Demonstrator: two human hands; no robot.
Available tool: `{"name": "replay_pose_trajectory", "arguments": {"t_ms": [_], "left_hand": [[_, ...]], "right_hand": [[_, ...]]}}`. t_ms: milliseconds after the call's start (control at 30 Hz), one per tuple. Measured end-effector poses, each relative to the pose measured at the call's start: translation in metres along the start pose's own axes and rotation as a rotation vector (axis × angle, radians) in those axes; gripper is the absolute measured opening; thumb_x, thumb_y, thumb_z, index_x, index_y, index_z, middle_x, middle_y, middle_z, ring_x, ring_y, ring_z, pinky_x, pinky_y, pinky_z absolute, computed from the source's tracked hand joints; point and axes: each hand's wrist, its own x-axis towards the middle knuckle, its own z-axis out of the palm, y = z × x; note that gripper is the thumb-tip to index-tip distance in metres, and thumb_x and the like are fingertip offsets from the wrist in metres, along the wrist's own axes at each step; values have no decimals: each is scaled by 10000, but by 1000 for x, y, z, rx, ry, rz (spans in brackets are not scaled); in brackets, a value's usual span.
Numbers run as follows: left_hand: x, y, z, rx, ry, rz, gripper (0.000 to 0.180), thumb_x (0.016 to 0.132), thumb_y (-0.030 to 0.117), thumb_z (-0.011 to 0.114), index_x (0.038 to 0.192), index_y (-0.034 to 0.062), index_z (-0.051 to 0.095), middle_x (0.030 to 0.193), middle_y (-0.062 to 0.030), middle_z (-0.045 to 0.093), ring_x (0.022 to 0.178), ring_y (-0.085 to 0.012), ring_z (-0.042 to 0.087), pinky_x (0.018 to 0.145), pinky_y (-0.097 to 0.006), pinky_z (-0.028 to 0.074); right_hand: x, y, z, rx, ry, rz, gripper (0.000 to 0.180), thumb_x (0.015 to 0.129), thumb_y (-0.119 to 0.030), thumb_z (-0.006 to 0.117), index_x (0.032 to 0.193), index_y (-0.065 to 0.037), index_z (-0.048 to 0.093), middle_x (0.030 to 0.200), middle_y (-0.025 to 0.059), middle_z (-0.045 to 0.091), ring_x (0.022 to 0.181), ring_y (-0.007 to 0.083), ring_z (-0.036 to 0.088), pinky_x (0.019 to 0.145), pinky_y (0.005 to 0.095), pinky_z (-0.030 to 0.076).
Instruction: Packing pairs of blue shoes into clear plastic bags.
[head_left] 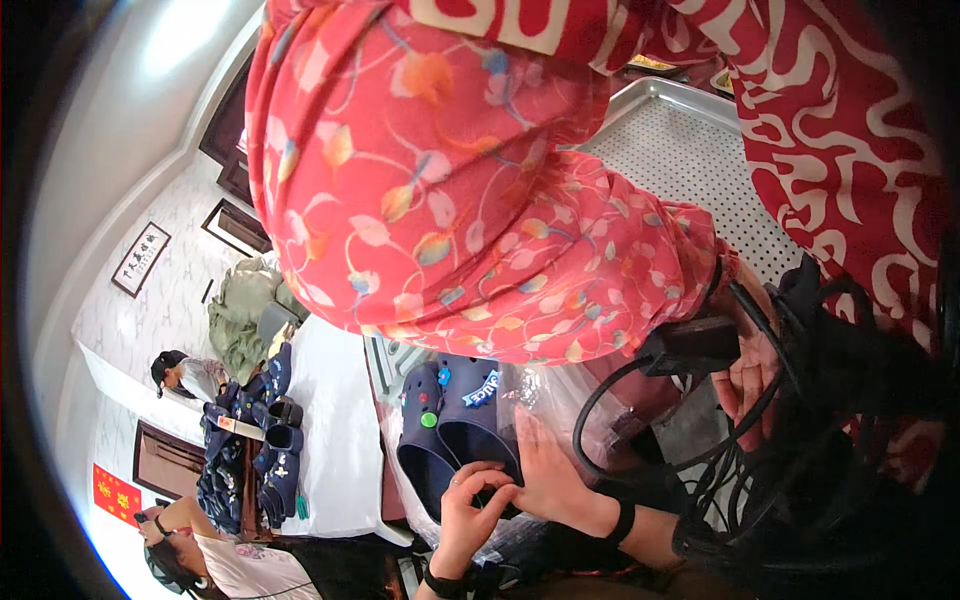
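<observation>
Head view: a pair of navy clogs (467, 418) lies at 11 o'clock from the fingers, long axes roughly 11-to-5. Right hand (548, 478), fingers straight, flanks the nearer clog; left hand (466, 518) curls narrowly over the heels, any grip undeterminable.
</observation>
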Motion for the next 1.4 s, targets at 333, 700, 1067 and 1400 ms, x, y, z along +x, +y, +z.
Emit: {"name": "replay_pose_trajectory", "arguments": {"t_ms": [333,700,1067,1400], "left_hand": [[1,3,2,13,-8,-35,125,829,111,799,930,53,757,1092,-130,723,1025,-282,697,910,-367,531],[1,4,1,-6,7,-2,133,822,98,806,932,43,756,1093,-126,721,935,-241,705,857,-344,542],[-1,3,2,-36,18,0,123,826,79,798,927,29,750,1093,-124,720,847,-206,707,797,-317,551],[0,1,2,6,19,24,117,835,95,792,926,32,753,1092,-127,723,839,-211,710,796,-321,552]], "right_hand": [[-2,4,1,-27,-8,8,1134,741,-234,777,1575,116,93,1521,385,321,1419,523,343,1206,522,301],[1,1,-1,-49,-8,1,1145,738,-226,788,1568,127,83,1532,390,301,1432,526,317,1223,521,274],[-3,-3,0,-51,76,-82,1133,730,-214,782,1564,131,98,1529,399,305,1424,532,327,1216,522,287],[-1,11,9,-37,31,-32,1126,732,-215,772,1563,134,97,1547,386,291,1438,523,313,1223,515,279]]}}
